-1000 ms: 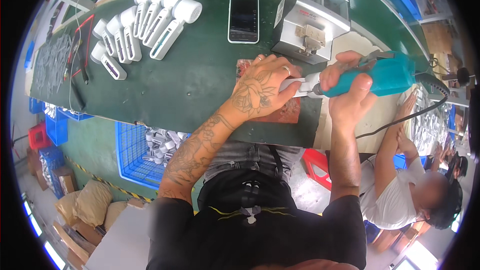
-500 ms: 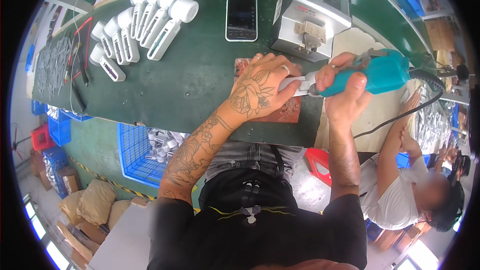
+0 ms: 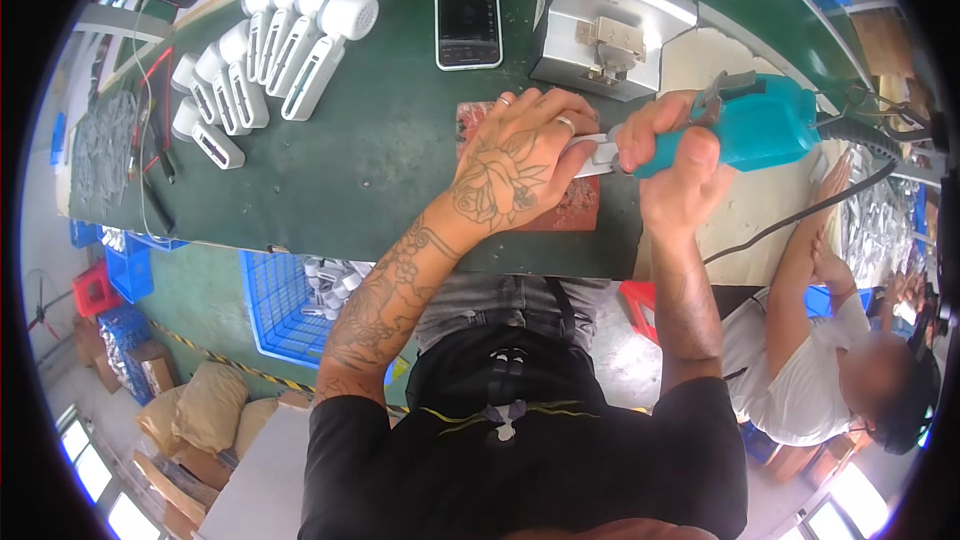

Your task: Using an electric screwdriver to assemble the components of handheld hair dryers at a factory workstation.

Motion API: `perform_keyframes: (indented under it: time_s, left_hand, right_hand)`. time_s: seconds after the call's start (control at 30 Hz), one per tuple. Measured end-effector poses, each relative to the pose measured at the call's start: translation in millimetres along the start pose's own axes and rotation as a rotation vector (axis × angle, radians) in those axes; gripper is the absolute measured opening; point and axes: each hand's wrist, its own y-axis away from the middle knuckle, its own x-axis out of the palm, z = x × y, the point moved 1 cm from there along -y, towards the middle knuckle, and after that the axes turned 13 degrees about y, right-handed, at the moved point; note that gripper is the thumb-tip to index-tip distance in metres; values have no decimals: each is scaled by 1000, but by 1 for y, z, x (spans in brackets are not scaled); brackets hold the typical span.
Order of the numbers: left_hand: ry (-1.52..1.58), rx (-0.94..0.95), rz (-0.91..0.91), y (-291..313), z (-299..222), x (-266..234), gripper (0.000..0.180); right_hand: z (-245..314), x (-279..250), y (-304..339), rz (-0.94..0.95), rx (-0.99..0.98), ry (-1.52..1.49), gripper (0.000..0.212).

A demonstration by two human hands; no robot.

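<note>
My left hand point(image 3: 515, 165) is closed over a white plastic part point(image 3: 597, 157), pressing it onto a reddish mat point(image 3: 565, 218) on the bench. Most of this part is hidden under my fingers. In my right hand point(image 3: 683, 165) is a teal electric screwdriver point(image 3: 775, 125), held level with its tip pointing left. The tip meets the part's right end, though the exact contact point is hidden by my fingers. At the far left lie several white handled pieces point(image 3: 318, 70) with round heads and slotted handles, arranged in two rows.
A phone point(image 3: 468, 20) lies beyond my left hand, beside a grey metal machine point(image 3: 615, 35). The tool's black cord point(image 3: 790, 238) runs right. Grey strips point(image 3: 105, 155) and wires lie at the left. Below the bench is a blue basket point(image 3: 262, 310). A co-worker point(image 3: 800, 380) sits at the right.
The whole view has shifted slightly, with bench items sitting higher and farther left. Both hands keep their grips, and the screwdriver stays at the white part's end.
</note>
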Motion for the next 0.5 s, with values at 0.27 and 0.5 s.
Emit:
perform_keyframes:
  time_s: [0.27, 0.5]
  left_hand:
    - [-239, 402, -42, 24, -14, 12, 31]
    - [-282, 76, -214, 69, -11, -29, 42]
  right_hand:
    - [0, -42, -3, -203, -31, -306, 75]
    - [13, -58, -55, -673, -259, 37, 77]
